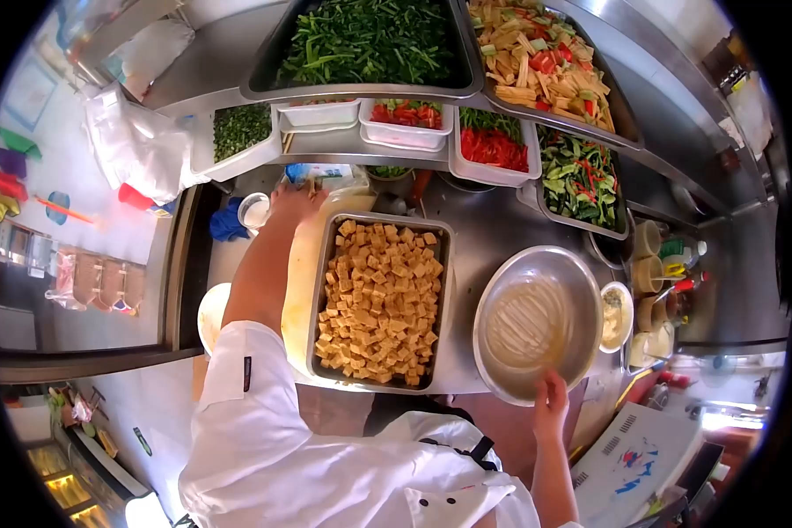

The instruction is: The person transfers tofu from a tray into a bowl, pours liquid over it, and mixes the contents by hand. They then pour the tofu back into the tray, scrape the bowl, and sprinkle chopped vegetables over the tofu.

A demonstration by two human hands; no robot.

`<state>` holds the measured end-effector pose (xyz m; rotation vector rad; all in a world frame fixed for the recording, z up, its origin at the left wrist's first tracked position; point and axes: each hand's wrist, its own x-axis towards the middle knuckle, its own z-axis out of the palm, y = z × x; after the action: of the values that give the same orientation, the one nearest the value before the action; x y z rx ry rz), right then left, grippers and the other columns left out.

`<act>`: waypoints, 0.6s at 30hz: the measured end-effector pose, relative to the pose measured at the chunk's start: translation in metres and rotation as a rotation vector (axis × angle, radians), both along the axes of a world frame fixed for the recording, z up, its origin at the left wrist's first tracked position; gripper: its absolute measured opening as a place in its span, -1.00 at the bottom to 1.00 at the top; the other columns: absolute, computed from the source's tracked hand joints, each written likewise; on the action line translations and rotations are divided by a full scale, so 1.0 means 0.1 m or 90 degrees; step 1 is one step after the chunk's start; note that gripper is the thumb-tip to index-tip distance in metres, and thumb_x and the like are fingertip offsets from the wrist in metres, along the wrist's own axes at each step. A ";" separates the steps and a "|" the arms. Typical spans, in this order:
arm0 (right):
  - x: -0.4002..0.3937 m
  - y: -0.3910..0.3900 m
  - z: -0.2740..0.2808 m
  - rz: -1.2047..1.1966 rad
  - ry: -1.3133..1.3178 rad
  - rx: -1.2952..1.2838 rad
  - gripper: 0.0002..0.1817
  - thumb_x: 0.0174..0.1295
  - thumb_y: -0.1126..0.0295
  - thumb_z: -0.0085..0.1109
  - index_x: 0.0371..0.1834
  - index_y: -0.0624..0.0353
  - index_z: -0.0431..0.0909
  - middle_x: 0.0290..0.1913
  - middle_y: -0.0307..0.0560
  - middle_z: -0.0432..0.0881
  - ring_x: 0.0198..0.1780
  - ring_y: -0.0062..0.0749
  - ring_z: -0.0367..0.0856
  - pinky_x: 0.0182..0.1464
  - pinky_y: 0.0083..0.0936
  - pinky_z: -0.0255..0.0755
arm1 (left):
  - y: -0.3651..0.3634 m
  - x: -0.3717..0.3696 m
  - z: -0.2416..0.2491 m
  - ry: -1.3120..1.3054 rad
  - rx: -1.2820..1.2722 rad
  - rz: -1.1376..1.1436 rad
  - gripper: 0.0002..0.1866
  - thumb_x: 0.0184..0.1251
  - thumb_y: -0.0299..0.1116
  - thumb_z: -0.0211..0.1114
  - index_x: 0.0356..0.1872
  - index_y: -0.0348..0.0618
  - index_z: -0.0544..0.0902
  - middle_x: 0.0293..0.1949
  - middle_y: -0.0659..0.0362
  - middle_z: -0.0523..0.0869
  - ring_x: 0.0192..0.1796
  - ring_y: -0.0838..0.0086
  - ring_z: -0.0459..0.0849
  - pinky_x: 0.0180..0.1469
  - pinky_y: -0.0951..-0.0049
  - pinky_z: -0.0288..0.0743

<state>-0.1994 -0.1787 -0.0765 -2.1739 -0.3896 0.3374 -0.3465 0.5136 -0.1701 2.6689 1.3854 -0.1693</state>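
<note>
My left hand (pixel 297 204) reaches to the back of the counter, at a plastic bag (pixel 339 179) with blue print; its fingertips are too small to make out. My right hand (pixel 552 392) pinches the near rim of a round steel bowl (pixel 581 343), which has a thin pale residue inside. Between my arms lies a rectangular steel tray (pixel 450 264) full of brown cubes (pixel 378 299). A pale board (pixel 304 282) shows along the tray's left side.
Large trays of chopped greens (pixel 370 44) and yellow strips (pixel 546 70) stand on the upper shelf. Beneath are white tubs, one with red strips (pixel 493 150). A blue cloth (pixel 227 220) and white cup (pixel 254 211) sit at left, a small bowl (pixel 626 317) at right.
</note>
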 end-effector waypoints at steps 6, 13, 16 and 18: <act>-0.06 0.16 0.07 0.029 0.046 -0.007 -0.71 0.49 0.49 0.18 0.23 0.20 0.60 0.04 -0.11 0.66 -0.06 -0.46 0.66 0.01 -0.49 0.58 | -0.13 -0.10 0.29 -0.083 0.085 -0.037 -0.39 0.49 0.22 0.21 0.08 -0.17 0.77 0.08 -0.11 0.74 0.12 0.00 0.73 0.18 0.06 0.60; -0.08 0.35 0.03 0.001 0.101 0.094 -0.71 0.48 0.49 0.19 0.23 0.18 0.62 -0.06 -0.14 0.65 -0.10 -0.53 0.64 -0.02 -0.55 0.57 | -0.84 0.72 1.54 -0.725 -0.337 0.121 -0.62 0.43 -0.13 0.44 0.01 -0.26 0.71 -0.09 0.06 0.78 -0.04 0.24 0.72 0.06 0.16 0.60; -0.09 0.37 0.17 0.012 0.093 0.128 -0.71 0.51 0.48 0.19 0.24 0.18 0.62 -0.10 -0.15 0.67 -0.11 -0.54 0.68 -0.03 -0.56 0.58 | -0.84 1.26 2.00 -0.654 -0.438 0.367 -0.60 0.38 -0.13 0.48 0.00 -0.26 0.70 -0.11 0.14 0.73 -0.10 0.31 0.66 0.00 0.19 0.62; -0.10 0.31 0.32 0.005 0.094 0.155 -0.71 0.52 0.47 0.19 0.26 0.18 0.61 -0.11 -0.15 0.68 -0.11 -0.54 0.70 -0.03 -0.57 0.58 | -0.43 1.59 1.55 -0.671 -0.518 0.421 -0.58 0.36 -0.15 0.48 0.06 -0.22 0.67 -0.04 0.10 0.68 -0.03 0.25 0.62 0.00 0.19 0.63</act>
<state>-0.2093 -0.1478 -0.0449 -1.8980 -0.3385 0.4295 -0.1879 0.4710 -0.0149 1.1899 1.2735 0.5367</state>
